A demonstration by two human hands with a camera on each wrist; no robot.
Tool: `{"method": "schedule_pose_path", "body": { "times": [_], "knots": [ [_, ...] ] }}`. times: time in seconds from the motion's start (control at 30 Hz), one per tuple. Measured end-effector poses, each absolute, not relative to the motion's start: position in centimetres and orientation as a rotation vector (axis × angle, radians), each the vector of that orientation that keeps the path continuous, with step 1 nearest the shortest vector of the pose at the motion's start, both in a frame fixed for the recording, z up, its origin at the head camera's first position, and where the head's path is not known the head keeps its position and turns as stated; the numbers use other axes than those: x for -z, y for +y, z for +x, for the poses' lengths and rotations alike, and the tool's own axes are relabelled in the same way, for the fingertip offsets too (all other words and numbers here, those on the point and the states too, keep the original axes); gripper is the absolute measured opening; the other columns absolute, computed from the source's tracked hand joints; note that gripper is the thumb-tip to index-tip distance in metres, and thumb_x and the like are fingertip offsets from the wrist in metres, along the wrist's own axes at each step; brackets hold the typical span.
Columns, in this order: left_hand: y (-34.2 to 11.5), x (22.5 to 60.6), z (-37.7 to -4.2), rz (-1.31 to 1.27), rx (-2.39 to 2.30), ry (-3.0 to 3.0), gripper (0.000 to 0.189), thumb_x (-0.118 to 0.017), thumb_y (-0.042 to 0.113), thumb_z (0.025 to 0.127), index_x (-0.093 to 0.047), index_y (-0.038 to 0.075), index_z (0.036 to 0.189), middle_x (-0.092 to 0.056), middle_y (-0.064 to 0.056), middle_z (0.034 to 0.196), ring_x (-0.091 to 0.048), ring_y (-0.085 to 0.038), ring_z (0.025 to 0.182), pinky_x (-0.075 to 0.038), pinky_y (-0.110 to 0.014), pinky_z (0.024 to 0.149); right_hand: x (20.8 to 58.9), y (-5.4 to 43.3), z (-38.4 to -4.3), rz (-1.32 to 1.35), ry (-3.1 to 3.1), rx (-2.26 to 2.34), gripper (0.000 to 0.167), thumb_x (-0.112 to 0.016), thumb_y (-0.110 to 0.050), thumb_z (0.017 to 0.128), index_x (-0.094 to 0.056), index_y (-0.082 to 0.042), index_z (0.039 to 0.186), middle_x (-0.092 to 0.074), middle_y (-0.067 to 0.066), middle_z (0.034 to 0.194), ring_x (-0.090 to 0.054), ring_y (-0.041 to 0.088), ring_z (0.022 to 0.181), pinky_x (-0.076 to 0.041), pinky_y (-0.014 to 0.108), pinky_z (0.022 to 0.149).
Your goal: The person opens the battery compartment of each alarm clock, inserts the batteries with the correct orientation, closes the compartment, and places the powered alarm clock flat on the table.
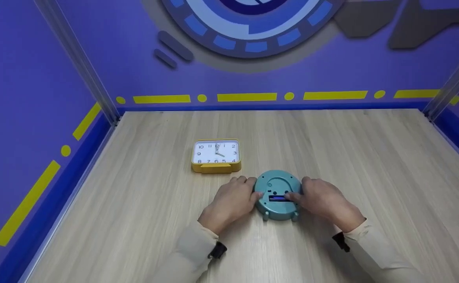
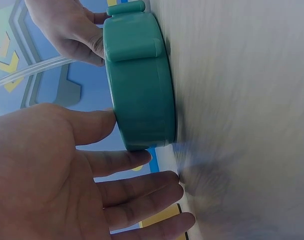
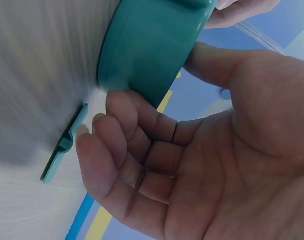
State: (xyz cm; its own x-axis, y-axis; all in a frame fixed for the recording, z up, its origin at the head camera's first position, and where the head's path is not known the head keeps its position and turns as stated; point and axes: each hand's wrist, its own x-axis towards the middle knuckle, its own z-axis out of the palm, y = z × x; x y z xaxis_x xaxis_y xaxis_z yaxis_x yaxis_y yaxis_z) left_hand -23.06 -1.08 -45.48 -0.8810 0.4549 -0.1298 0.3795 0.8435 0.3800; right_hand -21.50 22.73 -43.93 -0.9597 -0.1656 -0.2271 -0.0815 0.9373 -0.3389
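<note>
A round teal alarm clock point(image 1: 280, 210) lies face down on the table, its two stubby feet toward me. In its back the battery slot point(image 1: 277, 198) is uncovered, with something dark purple inside. My left hand point(image 1: 229, 200) holds the clock's left edge between thumb and index finger, the other fingers extended beside it. The right hand point(image 1: 324, 198) grips the opposite edge, fingers curled at the side, its thumb at the slot's right end. In the right wrist view, a small teal cover point(image 3: 64, 144) lies on the table near the right fingertips; the hand hides it from the head view.
A yellow rectangular clock point(image 1: 216, 153) lies face up, behind and left of the teal one. Blue panels point(image 1: 237, 84) wall the wooden table point(image 1: 143, 188) at the back and both sides.
</note>
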Motion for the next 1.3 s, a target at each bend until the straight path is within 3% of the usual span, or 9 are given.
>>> {"method": "schedule_pose_path", "body": {
  "times": [0.23, 0.5, 0.73, 0.93, 1.3],
  "knots": [
    [-1.1, 45.5, -23.1, 0.63, -0.514, 2.808, 0.056, -0.052, 0.041, 0.112, -0.051, 0.007, 0.156, -0.058, -0.013, 0.147, -0.054, -0.028, 0.134, -0.046, -0.045, 0.11, 43.9, 22.9, -21.5, -0.207, 2.877, 0.442, 0.053, -0.073, -0.043, 0.101, -0.061, 0.008, 0.103, -0.05, 0.006, 0.075, -0.051, 0.022, 0.067, -0.042, 0.037, 0.061],
    [-1.1, 45.8, -22.9, 0.615, -0.533, 2.799, 0.055, -0.052, 0.04, 0.113, -0.05, 0.007, 0.157, -0.058, -0.014, 0.149, -0.054, -0.029, 0.134, -0.045, -0.046, 0.111, 43.8, 23.9, -21.6, -0.209, 2.857, 0.541, 0.042, -0.075, -0.04, 0.1, -0.062, -0.001, 0.09, -0.051, 0.004, 0.071, -0.05, 0.02, 0.064, -0.039, 0.034, 0.058],
    [-1.2, 45.7, -23.0, 0.604, -0.538, 2.794, 0.057, -0.051, 0.042, 0.113, -0.049, 0.007, 0.158, -0.057, -0.013, 0.15, -0.052, -0.029, 0.136, -0.044, -0.046, 0.112, 42.4, 25.4, -21.9, -0.198, 2.869, 0.582, 0.04, -0.076, -0.034, 0.099, -0.066, 0.005, 0.104, -0.064, 0.008, 0.083, -0.057, 0.024, 0.073, -0.048, 0.041, 0.064],
    [-1.3, 45.6, -23.0, 0.607, -0.536, 2.796, 0.057, -0.051, 0.042, 0.113, -0.049, 0.007, 0.158, -0.057, -0.014, 0.149, -0.053, -0.029, 0.135, -0.044, -0.046, 0.111, 41.6, 26.5, -22.2, -0.248, 2.939, 0.586, 0.03, -0.078, -0.019, 0.096, -0.067, 0.006, 0.107, -0.069, 0.015, 0.093, -0.063, 0.028, 0.08, -0.053, 0.05, 0.072],
    [-1.3, 45.6, -23.1, 0.643, -0.509, 2.82, 0.056, -0.054, 0.042, 0.112, -0.052, 0.007, 0.155, -0.06, -0.013, 0.145, -0.055, -0.028, 0.131, -0.047, -0.045, 0.108, 41.9, 27.6, -22.5, -0.326, 2.979, 0.507, 0.022, -0.082, -0.003, 0.087, -0.071, 0.004, 0.105, -0.068, 0.013, 0.089, -0.064, 0.027, 0.077, -0.055, 0.05, 0.07]
  ]
}}
